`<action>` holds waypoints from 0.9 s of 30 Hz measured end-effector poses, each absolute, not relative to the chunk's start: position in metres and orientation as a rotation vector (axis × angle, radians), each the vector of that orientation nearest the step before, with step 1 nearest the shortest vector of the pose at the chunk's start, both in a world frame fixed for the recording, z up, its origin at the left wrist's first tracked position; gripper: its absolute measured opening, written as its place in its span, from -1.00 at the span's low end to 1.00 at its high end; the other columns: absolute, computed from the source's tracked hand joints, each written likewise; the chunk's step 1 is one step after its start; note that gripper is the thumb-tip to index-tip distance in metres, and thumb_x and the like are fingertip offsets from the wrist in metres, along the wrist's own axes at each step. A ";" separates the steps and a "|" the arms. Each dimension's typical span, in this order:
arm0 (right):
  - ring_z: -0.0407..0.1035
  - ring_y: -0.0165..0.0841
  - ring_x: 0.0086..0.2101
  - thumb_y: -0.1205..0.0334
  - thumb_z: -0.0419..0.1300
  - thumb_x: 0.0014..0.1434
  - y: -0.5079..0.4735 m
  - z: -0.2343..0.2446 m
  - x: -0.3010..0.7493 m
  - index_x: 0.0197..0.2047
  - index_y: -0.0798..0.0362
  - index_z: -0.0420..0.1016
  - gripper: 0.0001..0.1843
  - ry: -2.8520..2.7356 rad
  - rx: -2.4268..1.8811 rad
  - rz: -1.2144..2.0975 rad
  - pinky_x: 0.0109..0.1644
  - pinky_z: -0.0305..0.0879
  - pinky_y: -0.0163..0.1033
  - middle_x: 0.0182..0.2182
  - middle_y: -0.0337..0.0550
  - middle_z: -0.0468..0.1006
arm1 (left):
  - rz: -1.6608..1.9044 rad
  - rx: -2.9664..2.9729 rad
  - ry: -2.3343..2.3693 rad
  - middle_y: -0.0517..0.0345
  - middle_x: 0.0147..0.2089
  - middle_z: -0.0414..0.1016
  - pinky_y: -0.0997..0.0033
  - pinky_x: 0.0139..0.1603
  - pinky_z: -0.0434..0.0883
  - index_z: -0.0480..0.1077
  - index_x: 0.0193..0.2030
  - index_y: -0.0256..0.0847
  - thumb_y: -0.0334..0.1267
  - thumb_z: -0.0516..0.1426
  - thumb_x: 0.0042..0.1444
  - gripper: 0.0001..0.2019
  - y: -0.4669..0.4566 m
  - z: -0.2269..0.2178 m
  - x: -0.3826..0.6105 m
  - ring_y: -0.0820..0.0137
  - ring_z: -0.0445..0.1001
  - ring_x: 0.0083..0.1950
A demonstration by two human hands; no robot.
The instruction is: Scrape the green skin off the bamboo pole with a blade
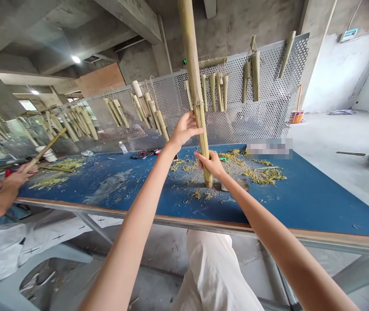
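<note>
A long bamboo pole (195,65) stands nearly upright in front of me, leaning slightly left at its top, which runs out of view. Its lower end is at the blue tabletop. My left hand (186,129) is closed around the pole just below a node, thumb across the front and fingers partly hidden behind. Lower down, my right hand (213,164) grips the same pole near its bottom end. A small green object (223,159) shows just beyond the right hand. Beside the pole's foot lies a flat greyish plate (239,184), partly behind my right wrist.
Yellow-green shavings (265,175) litter the blue table (314,194). A perforated metal panel (243,125) with hanging bamboo pieces (256,77) rises behind it. At left, another person's hands (17,175) hold a bamboo stick (46,149). A small bottle (122,147) and dark tools (144,154) stand farther back.
</note>
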State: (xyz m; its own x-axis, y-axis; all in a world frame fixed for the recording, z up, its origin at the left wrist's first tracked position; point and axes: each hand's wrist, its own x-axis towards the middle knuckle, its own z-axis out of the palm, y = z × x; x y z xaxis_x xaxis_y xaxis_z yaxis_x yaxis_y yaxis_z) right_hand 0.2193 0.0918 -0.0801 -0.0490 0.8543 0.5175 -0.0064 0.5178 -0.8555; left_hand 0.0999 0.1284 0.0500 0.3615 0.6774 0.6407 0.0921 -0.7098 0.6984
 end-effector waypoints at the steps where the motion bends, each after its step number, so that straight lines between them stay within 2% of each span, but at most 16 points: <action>1: 0.30 -0.41 -0.59 -0.19 0.26 0.20 0.092 -0.081 0.219 -0.48 -0.02 0.26 -0.52 -1.465 -0.771 0.837 -0.40 0.29 -0.25 -0.67 -0.25 0.40 | 1.361 2.052 0.680 -0.03 0.01 0.56 -0.03 0.25 0.41 0.44 0.07 -0.12 -0.14 0.40 0.00 -0.51 0.127 0.048 0.100 0.08 0.50 0.19; 4: 0.29 -0.42 -0.59 -0.21 0.24 0.22 0.093 -0.082 0.217 -0.48 -0.02 0.27 -0.52 -1.490 -0.754 0.850 -0.41 0.28 -0.25 -0.65 -0.23 0.41 | 1.391 1.974 0.713 -0.04 -0.04 0.59 0.08 0.17 0.47 0.46 -0.01 -0.14 -0.02 0.30 0.16 -0.65 0.121 0.043 0.106 0.13 0.54 0.13; 8: 0.27 -0.42 -0.59 -0.20 0.19 0.25 0.093 -0.083 0.215 -0.51 -0.02 0.28 -0.51 -1.516 -0.736 0.893 -0.41 0.28 -0.26 -0.65 -0.22 0.41 | 1.476 1.893 0.687 -0.04 -0.10 0.61 0.16 0.04 0.54 0.45 -0.08 -0.13 0.05 0.17 0.28 -0.70 0.121 0.036 0.114 0.20 0.60 0.00; 15: 0.25 -0.42 -0.59 -0.11 0.16 0.25 0.094 -0.082 0.212 -0.62 -0.01 0.26 -0.49 -1.512 -0.727 0.952 -0.39 0.29 -0.26 -0.68 -0.21 0.37 | 1.642 1.912 0.648 0.01 -0.17 0.60 0.11 0.01 0.56 0.48 -0.04 -0.11 -0.01 0.29 0.17 -0.68 0.129 0.028 0.117 0.23 0.60 -0.06; 22: 0.24 -0.41 -0.59 -0.08 0.18 0.25 0.091 -0.084 0.212 -0.62 -0.02 0.25 -0.50 -1.523 -0.744 0.951 -0.37 0.29 -0.23 -0.67 -0.22 0.36 | 1.651 1.887 0.707 -0.02 -0.07 0.61 0.10 0.05 0.55 0.46 0.05 -0.08 0.08 0.35 0.06 -0.52 0.129 0.027 0.115 0.18 0.57 0.03; 27: 0.28 -0.43 -0.56 -0.10 0.27 0.18 0.097 -0.091 0.216 -0.63 0.02 0.30 -0.49 -1.630 -0.814 1.015 -0.34 0.29 -0.23 -0.64 -0.20 0.42 | 1.606 1.867 0.755 -0.05 -0.07 0.62 0.12 0.08 0.54 0.46 -0.13 -0.13 0.03 0.38 -0.02 -0.60 0.127 0.006 0.103 0.16 0.58 0.05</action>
State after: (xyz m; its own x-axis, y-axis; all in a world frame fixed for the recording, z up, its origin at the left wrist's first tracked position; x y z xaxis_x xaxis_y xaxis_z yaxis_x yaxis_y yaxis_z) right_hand 0.2159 0.0967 -0.0908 -0.2651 0.8789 0.3966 0.0315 0.4190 -0.9075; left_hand 0.1033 0.1265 0.0063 0.1246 0.7259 0.6764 0.0577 -0.6858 0.7255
